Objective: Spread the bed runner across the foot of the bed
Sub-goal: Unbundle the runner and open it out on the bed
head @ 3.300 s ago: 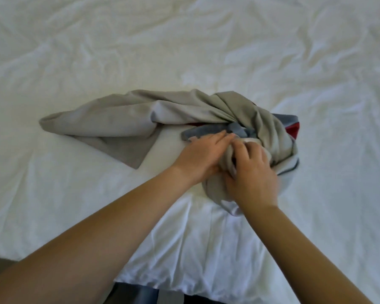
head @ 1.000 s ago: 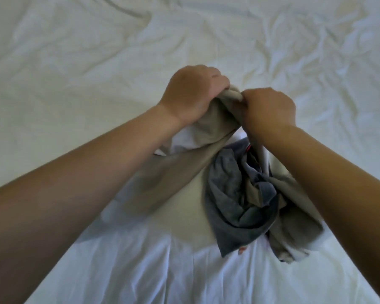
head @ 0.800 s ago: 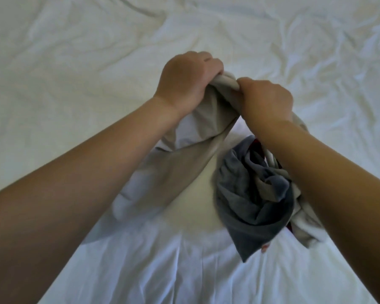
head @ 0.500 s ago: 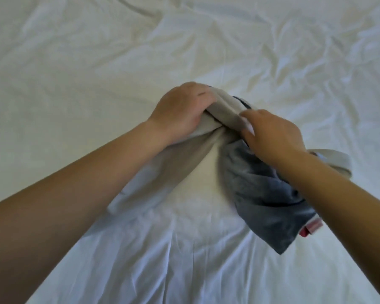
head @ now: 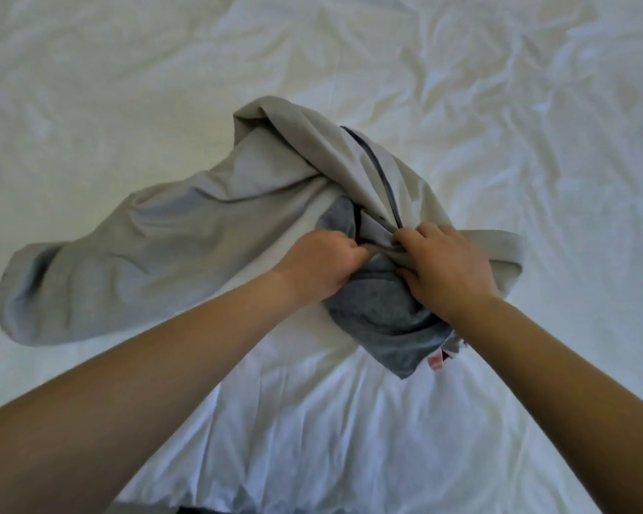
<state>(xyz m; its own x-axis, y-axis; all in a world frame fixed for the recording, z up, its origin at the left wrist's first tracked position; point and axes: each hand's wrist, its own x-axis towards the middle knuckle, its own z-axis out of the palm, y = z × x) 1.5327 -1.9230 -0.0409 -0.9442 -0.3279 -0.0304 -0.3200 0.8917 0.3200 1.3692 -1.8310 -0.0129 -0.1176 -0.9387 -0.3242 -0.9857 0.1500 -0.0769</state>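
Both hands gripping the bunched bed runner on the bed

Head view: the left hand (head: pixel 322 265) and right hand (head: pixel 444 268) are each clenched on folds of the grey bed runner (head: pixel 186 246), close together at its tangled middle; a long pale section trails off to the left over the rumpled white bed (head: pixel 349 421); darker grey cloth with a red edge lies beneath the right hand
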